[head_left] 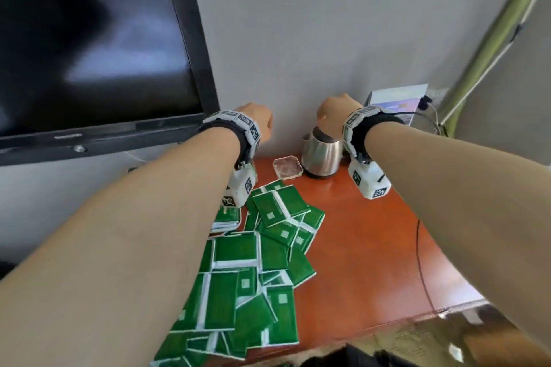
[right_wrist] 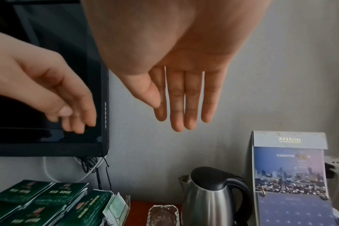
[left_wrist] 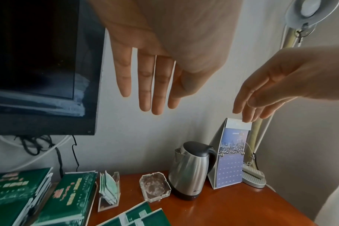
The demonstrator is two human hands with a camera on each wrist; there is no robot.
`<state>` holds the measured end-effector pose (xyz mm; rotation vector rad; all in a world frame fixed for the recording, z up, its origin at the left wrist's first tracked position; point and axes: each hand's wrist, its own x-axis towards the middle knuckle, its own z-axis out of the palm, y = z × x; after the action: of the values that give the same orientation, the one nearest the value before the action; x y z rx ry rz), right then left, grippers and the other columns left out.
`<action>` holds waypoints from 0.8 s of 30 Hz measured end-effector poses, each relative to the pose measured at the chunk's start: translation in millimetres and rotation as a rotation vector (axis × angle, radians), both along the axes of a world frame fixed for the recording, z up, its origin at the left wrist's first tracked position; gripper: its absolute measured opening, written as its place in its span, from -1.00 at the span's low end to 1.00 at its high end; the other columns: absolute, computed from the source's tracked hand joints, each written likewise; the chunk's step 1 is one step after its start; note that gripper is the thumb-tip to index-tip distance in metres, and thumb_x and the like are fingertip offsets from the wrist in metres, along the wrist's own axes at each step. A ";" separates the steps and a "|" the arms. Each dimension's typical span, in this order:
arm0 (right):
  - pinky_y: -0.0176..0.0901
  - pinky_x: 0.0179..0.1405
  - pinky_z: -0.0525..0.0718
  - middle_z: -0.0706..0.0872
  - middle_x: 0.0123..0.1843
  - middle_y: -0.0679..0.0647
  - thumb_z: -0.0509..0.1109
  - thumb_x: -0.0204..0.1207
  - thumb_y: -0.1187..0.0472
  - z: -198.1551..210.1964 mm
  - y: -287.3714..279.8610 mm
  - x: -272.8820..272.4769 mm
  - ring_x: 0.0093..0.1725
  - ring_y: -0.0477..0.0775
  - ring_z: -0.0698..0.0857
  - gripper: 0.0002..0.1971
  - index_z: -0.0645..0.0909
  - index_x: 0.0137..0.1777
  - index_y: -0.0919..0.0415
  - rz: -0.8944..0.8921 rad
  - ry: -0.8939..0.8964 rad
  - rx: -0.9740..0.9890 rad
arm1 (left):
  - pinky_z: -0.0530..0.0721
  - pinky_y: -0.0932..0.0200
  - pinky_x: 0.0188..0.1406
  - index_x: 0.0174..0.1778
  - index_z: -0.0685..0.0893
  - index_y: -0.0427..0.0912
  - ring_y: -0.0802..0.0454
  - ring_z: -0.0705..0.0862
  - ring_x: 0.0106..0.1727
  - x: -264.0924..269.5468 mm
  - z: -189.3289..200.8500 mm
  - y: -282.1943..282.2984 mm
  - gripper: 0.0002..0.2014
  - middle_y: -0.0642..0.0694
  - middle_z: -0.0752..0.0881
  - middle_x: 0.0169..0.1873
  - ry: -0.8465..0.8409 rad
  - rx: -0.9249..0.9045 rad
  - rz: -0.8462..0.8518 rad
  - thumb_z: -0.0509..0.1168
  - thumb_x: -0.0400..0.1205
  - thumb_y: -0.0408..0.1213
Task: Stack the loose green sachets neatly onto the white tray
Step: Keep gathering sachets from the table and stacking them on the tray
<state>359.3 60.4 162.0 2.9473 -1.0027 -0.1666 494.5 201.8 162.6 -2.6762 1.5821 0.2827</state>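
Head view: both hands raised, empty; green sachets (head_left: pixel 256 250) overhang table edge (head_left: pixel 372 334).

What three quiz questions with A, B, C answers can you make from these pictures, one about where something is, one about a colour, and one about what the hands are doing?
1. Where does the kettle stand?
A. On the floor
B. At the back of the table, near the wall
C. On top of the sachets

2. What colour are the sachets lying on the table?
A. Green
B. Yellow
C. Pink

3. What are the left hand and the right hand doing?
A. Both grip the kettle
B. Each pinches a sachet
C. Both are open and hold nothing

Answers:
1 B, the head view shows the kettle by the wall beside a glass ashtray.
2 A, the heap is green with white edges.
3 C, both wrist views show straight fingers in the air, above the table.
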 end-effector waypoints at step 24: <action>0.08 0.05 0.77 0.77 0.08 0.26 0.23 0.54 0.30 -191.3 -44.9 1.4 0.03 0.33 0.74 -0.73 0.73 0.11 0.24 0.041 0.217 0.363 | 0.79 -0.10 0.04 0.21 0.71 -0.10 -0.20 0.76 0.01 -22.2 -205.2 -14.4 -0.74 -0.15 0.79 0.08 0.194 0.278 0.093 0.14 0.75 -0.20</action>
<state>360.7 15.5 -29.2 3.1647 -0.9703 -0.7219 472.2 187.4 -42.6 -2.5717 1.3427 0.7273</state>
